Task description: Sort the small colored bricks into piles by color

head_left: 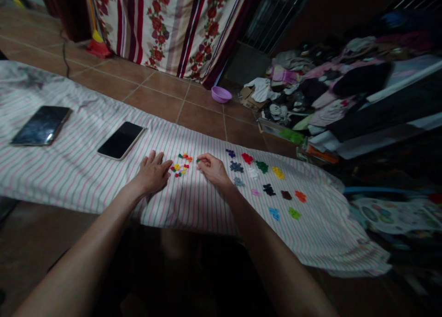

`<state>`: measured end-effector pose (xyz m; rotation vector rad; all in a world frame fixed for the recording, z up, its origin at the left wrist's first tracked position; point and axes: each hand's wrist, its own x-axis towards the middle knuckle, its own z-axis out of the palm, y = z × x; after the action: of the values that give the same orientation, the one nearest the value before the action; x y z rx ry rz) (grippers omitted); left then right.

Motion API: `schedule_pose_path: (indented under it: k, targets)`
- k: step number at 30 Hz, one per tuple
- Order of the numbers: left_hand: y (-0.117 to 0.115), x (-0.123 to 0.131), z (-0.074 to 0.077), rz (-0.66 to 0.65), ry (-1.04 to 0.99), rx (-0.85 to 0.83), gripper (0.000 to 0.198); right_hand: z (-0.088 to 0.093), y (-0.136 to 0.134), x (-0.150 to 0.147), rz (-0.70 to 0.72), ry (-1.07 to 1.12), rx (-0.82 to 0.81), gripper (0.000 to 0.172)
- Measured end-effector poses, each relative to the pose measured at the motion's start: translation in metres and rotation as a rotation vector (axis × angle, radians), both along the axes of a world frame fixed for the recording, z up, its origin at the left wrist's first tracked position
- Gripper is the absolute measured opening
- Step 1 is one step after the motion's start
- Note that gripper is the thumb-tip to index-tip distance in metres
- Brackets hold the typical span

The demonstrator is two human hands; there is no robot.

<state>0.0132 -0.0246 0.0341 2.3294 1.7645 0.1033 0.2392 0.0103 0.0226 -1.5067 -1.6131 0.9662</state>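
Observation:
On the striped cloth (193, 206) lies a small ring of red, yellow, green and orange pieces (177, 173), with a few more orange and green pieces (186, 157) just above it. My left hand (154, 173) rests flat with fingers spread, its fingertips close to the ring's left side. To the right of the ring, my right hand (211, 167) pinches a small green piece (198, 160) between thumb and finger. Beyond it are small piles sorted by colour, among them red (247, 158), dark green (262, 167), yellow (278, 173) and black (269, 190).
A phone (120, 141) lies left of my left hand, and a dark tablet-like device (41, 126) farther left. Past the cloth's far edge, a purple basin (221, 94) stands on the tiled floor near a flowered curtain (165, 26). Clothes (321, 84) are heaped at the right.

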Motion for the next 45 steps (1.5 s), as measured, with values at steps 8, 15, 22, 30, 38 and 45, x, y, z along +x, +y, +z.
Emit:
schedule_pose_path:
  k: [8, 15, 22, 30, 38, 45]
  targets:
    - [-0.001, 0.004, 0.005, 0.0, 0.027, -0.033, 0.047, -0.006, -0.017, 0.021, -0.031, 0.02, -0.035, 0.016]
    - [0.001, 0.004, -0.001, -0.008, 0.023, 0.024, 0.045, -0.004, -0.024, 0.029, -0.032, -0.033, -0.065, 0.016]
    - [0.002, 0.01, -0.005, -0.002, 0.031, 0.067, 0.047, 0.014, -0.027, 0.051, -0.007, -0.304, 0.053, 0.021]
    - [0.005, 0.013, -0.005, -0.02, 0.102, 0.089, 0.047, 0.028, -0.034, 0.11, -0.155, -0.347, 0.11, 0.022]
    - [0.006, 0.012, -0.006, -0.018, 0.035, 0.129, 0.042, 0.032, -0.044, 0.184, -0.399, -0.397, 0.114, 0.023]
    - [0.007, 0.012, -0.009, -0.032, 0.013, 0.142, 0.042, 0.038, -0.044, 0.234, -0.65, -0.573, 0.043, 0.026]
